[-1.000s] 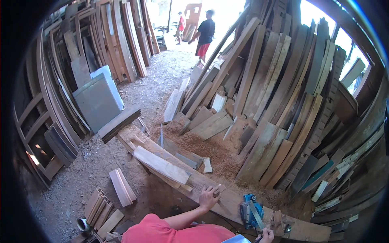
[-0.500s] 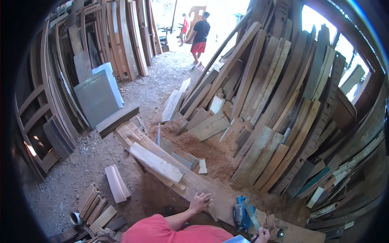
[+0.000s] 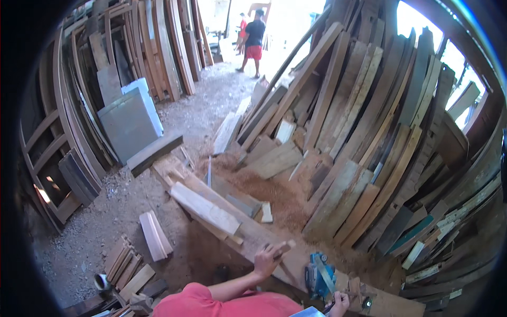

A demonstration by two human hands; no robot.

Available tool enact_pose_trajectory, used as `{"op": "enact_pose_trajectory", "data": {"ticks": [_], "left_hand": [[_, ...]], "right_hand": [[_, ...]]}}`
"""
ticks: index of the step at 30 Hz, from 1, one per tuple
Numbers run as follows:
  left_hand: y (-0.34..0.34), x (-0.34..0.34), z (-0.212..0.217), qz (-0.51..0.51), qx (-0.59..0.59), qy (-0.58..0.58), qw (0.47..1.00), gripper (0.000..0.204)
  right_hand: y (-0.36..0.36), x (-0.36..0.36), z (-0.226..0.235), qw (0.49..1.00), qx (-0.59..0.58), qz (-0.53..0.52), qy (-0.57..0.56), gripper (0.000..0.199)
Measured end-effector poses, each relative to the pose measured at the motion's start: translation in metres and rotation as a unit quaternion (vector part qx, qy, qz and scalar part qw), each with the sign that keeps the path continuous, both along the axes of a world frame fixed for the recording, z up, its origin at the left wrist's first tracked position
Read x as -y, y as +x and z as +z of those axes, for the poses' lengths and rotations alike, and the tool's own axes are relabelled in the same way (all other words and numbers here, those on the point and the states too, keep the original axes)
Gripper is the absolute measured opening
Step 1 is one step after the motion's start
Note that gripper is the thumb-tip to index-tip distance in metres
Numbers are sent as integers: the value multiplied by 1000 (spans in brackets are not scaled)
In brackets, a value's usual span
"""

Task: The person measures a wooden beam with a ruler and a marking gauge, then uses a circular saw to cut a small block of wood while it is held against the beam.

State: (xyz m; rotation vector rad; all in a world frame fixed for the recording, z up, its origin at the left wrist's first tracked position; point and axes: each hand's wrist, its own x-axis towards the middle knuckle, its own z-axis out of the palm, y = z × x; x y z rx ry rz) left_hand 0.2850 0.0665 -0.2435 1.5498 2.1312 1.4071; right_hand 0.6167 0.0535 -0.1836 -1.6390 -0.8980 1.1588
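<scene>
My left hand [image 3: 265,262] is closed around a small piece of wood [image 3: 287,247], its pale end pointing to the right above the plank bench [image 3: 288,270]. My right hand [image 3: 339,305] is closed at the near edge of the bench, round something dark and slim that I cannot make out. Between the two hands a blue electric hand planer [image 3: 317,280] lies on the bench. A flat greyish strip [image 3: 326,276] slants across it toward my right hand. Just past that hand lie small brown wood pieces [image 3: 355,287].
A pale board [image 3: 205,207] lies along the bench, with a dark plank stack [image 3: 155,154] at its far end. Sawdust [image 3: 264,187] covers the ground beyond. Tall boards [image 3: 338,111] lean on the right. Offcuts [image 3: 124,267] lie lower left. Two people stand far off.
My left hand has risen from the bench and now holds the small wood piece up. My right hand has barely shifted. In the distance, the person in dark top has turned and moved slightly away.
</scene>
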Motion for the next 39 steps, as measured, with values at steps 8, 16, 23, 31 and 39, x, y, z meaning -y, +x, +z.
{"op": "enact_pose_trajectory", "data": {"ticks": [8, 16, 23, 31, 39], "left_hand": [[-14, -38, 20, 39, -2, 50, 998, 50], [9, -10, -53, -9, -65, -68, 996, 40], [-7, -11, -76, 20, -87, -103, 991, 39], [-19, -3, -68, 34, -141, -128, 981, 37], [-27, 12, -71, 70, -113, -81, 988, 35]], "right_hand": [[-8, -8, 39, 999, -28, -29, -8, 17], [11, 23, 35, 999, -28, -31, -25, 22], [6, 16, 29, 999, -39, -22, -14, 21], [-1, 10, 30, 998, -57, 8, -22, 21], [-5, 22, 33, 998, -62, 2, -8, 20]]}}
